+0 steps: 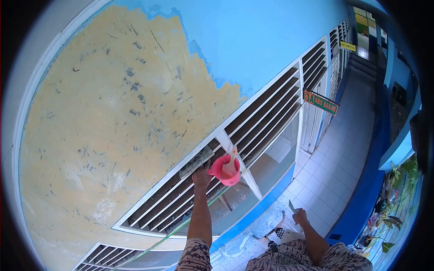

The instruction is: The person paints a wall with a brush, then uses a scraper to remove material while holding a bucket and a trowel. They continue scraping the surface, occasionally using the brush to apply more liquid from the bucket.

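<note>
My left hand [201, 176] is raised to the louvred window, closed around the handle of a pink plastic dipper [220, 168]. A paint-smeared tool with a pale handle [232, 158] leans in the dipper, its lower end down in the bowl. Just above my left fingers, a grey, plaster-stained flat bar [196, 164] lies along the louvres. Lower down, over the tiled floor, my right hand [299, 217] grips a putty knife [292, 207], with its flat blade pointing up and away from me.
The wall is bare tan [113, 99] beside blue paint [253, 40]. White-edged louvres [266, 108] run along it. A green cord [181, 226] crosses the window. A hanging sign [321, 103] juts over the tiled walkway [334, 149]. Plants [402, 194] stand at the right.
</note>
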{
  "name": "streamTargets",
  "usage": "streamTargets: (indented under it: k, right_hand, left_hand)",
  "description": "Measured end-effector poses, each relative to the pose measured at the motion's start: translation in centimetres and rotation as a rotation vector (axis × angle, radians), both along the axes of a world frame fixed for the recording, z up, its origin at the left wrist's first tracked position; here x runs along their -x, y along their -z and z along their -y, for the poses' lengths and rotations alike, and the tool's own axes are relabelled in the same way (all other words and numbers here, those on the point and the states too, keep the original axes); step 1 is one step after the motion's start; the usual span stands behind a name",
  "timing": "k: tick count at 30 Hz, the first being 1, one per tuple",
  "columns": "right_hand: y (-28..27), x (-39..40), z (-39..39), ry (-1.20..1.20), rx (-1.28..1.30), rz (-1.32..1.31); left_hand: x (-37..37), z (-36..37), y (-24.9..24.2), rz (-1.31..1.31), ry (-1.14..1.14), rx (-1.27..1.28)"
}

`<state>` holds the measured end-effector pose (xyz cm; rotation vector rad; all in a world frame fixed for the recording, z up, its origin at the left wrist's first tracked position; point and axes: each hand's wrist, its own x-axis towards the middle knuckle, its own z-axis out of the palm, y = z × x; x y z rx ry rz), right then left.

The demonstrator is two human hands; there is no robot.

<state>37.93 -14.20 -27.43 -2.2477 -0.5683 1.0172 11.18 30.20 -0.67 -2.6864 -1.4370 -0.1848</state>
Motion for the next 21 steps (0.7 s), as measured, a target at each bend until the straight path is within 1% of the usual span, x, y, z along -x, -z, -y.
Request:
streamTargets:
  k: [1, 3, 4, 5, 7, 8, 10, 11, 13, 14, 16, 17, 18, 19, 21]
  right_hand:
    - [-0.5, 0.1, -0.3, 0.002, -0.003, 0.001]
    - [-1.5, 0.2, -0.6, -0.008, 0.036, -0.175]
    - [-2.1, 0.6, -0.9, 0.098, -0.03, -0.189]
    - [-2.6, 0.6, -1.2, 0.1, -0.029, -0.192]
    - [-5.7, -0.2, -2.5, 0.171, -0.332, -0.422]
    - [-7.5, -0.4, -3.5, 0.191, -0.445, -0.433]
    - [-11.8, -1.1, -6.3, 0.27, -0.561, -0.476]
    - [-14.0, -1.4, -7.7, 0.278, -0.559, -0.483]
    - [-18.1, -2.1, -10.5, 0.248, -0.688, -0.535]
    - [-19.0, -2.3, -12.0, 0.253, -0.685, -0.54]
    - [-20.5, -2.6, -15.0, 0.229, -0.889, -0.676]
    - [-22.0, -2.7, -16.4, 0.233, -0.886, -0.684]
    - [-24.2, -2.8, -17.5, 0.199, -0.944, -0.768]
    - [-26.1, -2.9, -18.7, 0.166, -1.002, -0.853]
    - [-29.3, -3.0, -21.3, 0.147, -1.023, -0.885]
  left_hand:
    - [0.1, -0.1, 0.1, 0.001, 0.002, -0.003]
    - [0.2, -0.2, 0.3, -0.034, 0.066, -0.134]
    - [0.2, -0.5, 0.3, -0.031, 0.04, -0.048]
    - [0.2, -0.8, 0.4, -0.035, 0.042, -0.047]
    - [0.4, -1.2, 0.4, -0.1, 0.099, -0.122]
    - [0.5, -1.4, 0.7, -0.082, 0.105, -0.113]
    - [0.3, -1.1, 0.0, -0.104, 0.124, -0.129]
    - [0.3, -1.1, -0.1, -0.114, 0.136, -0.147]
    - [0.5, -1.6, 0.7, -0.108, 0.154, -0.185]
    - [0.5, -1.4, 0.6, -0.109, 0.14, -0.182]
    - [0.7, -1.7, 1.0, -0.117, 0.125, -0.176]
    - [1.0, -2.1, 1.5, -0.115, 0.153, -0.224]
    - [1.3, -2.4, 1.9, -0.115, 0.18, -0.272]
    - [1.5, -2.7, 2.2, -0.127, 0.181, -0.27]
    - [1.8, -3.0, 2.5, -0.114, 0.204, -0.29]
